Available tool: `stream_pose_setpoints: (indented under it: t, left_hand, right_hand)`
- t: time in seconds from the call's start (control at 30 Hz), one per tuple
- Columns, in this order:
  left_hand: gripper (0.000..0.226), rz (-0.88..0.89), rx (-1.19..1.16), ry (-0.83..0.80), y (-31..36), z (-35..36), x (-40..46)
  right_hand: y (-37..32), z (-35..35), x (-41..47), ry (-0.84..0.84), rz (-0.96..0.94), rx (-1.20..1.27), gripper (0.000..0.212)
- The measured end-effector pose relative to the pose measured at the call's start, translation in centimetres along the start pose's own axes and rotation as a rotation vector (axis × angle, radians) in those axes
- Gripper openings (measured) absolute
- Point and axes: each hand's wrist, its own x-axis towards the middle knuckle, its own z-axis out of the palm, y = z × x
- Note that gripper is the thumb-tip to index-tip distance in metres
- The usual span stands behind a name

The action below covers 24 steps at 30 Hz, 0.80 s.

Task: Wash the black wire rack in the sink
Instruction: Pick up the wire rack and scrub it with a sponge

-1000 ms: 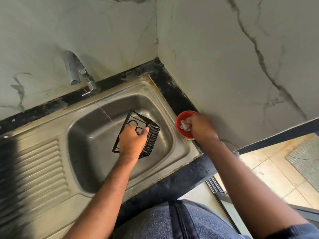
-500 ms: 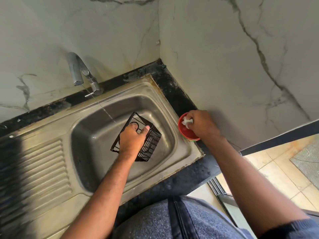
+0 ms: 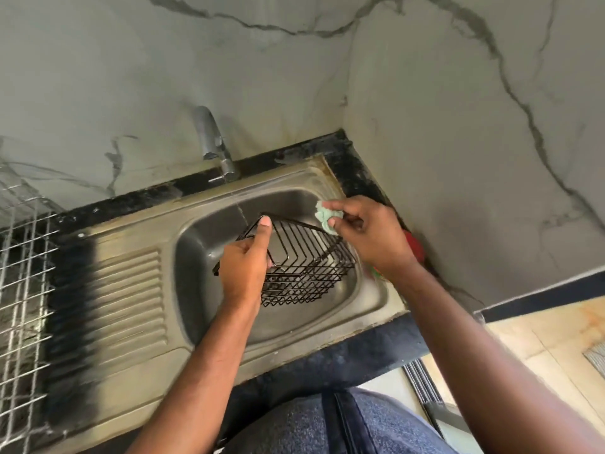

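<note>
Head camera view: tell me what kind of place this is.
Most likely a home kitchen wash-up corner. A steel sink with a ribbed drainboard sits in a dark counter, a tap runs a thin stream, and marble-look wall panels meet behind it.

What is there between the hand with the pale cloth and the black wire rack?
Nothing solid: in the head view the right hand holds the cloth just over the black wire rack, only a slight gap, if any, showing.
</note>
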Motion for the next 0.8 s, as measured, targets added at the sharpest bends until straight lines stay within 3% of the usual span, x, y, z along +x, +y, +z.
stream_pose_setpoints:
  t: [0.23,0.33,0.6,0.73,0.8]
  left_hand:
    - [0.063,0.144,-0.072,0.137,0.9,-3.7,-0.4]
    - [0.057,0.151,-0.152,0.203,1.1,-5.3,-0.2]
    - [0.063,0.147,-0.282,0.275,0.4,-8.8,-0.1]
    - [0.065,0.148,-0.266,0.307,0.4,-9.1,0.6]
    - [0.058,0.154,-0.274,0.308,0.7,-9.0,0.7]
  right_hand:
    - [-6.5,5.5,0.2,-0.212,-0.471,-0.045,0.036]
    - [-5.7,6.1,1.1,-0.205,-0.494,-0.062,0.032]
    - [-3.8,6.7,3.1,-0.208,-0.320,-0.234,0.030]
    - [-9.3,8.8,1.5,-0.221,-0.523,-0.058,0.027]
    - [-11.0,10.0,0.7,-0.288,-0.645,-0.111,0.031]
